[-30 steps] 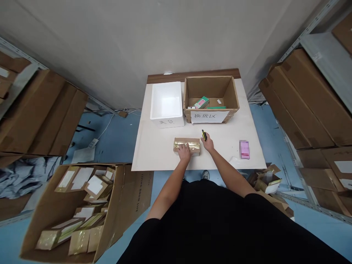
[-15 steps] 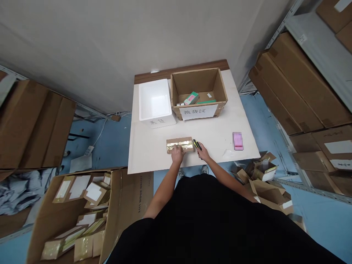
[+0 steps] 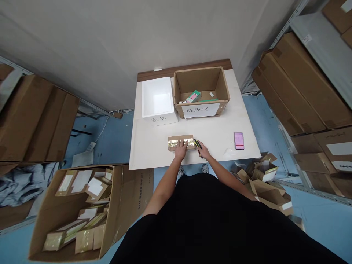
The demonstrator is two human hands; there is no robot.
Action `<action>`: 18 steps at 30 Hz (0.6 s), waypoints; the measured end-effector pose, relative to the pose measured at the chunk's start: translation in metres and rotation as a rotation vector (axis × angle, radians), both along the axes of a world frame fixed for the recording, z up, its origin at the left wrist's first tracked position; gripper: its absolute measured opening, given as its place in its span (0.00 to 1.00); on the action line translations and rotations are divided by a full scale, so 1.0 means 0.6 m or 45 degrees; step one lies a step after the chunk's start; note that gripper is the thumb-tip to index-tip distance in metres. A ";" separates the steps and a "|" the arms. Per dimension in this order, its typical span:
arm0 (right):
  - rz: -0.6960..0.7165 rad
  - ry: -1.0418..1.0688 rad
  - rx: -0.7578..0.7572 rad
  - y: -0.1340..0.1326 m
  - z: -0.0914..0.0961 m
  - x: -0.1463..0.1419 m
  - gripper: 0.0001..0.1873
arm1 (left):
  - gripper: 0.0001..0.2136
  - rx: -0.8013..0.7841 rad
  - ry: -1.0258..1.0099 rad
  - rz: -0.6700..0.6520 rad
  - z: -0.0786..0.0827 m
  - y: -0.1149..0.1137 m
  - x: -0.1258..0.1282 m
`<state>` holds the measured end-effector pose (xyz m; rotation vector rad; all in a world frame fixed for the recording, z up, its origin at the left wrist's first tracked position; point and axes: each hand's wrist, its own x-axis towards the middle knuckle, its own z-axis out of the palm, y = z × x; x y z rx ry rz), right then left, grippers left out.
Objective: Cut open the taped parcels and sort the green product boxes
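A small taped cardboard parcel lies on the white table near its front edge. My left hand presses flat on top of the parcel, fingers spread. My right hand is closed round a yellow and black utility knife, whose tip touches the parcel's right end.
At the table's back stand a white foam box and an open cardboard box with a paper label and a few small items. A pink packet lies at the right. A large carton of parcels sits on the floor left; torn cardboard right.
My right hand has brought the knife from behind the parcel down to its right end. My left hand stays on the parcel. The view has shifted slightly.
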<state>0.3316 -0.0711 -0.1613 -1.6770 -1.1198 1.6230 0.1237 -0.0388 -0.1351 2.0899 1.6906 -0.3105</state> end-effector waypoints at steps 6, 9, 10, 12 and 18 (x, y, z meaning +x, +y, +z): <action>0.076 -0.044 -0.051 0.004 0.017 0.018 0.32 | 0.31 -0.004 0.004 -0.030 -0.003 -0.005 -0.006; 0.123 -0.035 -0.054 -0.002 0.021 0.028 0.31 | 0.32 -0.003 0.004 -0.031 -0.004 -0.005 -0.006; 0.129 -0.026 -0.048 -0.007 0.022 0.030 0.31 | 0.32 -0.006 0.005 -0.024 -0.004 -0.005 -0.006; 0.137 -0.004 -0.042 -0.019 0.023 0.035 0.32 | 0.32 -0.009 0.001 -0.008 -0.005 -0.006 -0.006; 0.151 0.007 -0.053 -0.053 0.017 0.065 0.33 | 0.32 0.022 0.007 -0.026 0.002 -0.003 -0.007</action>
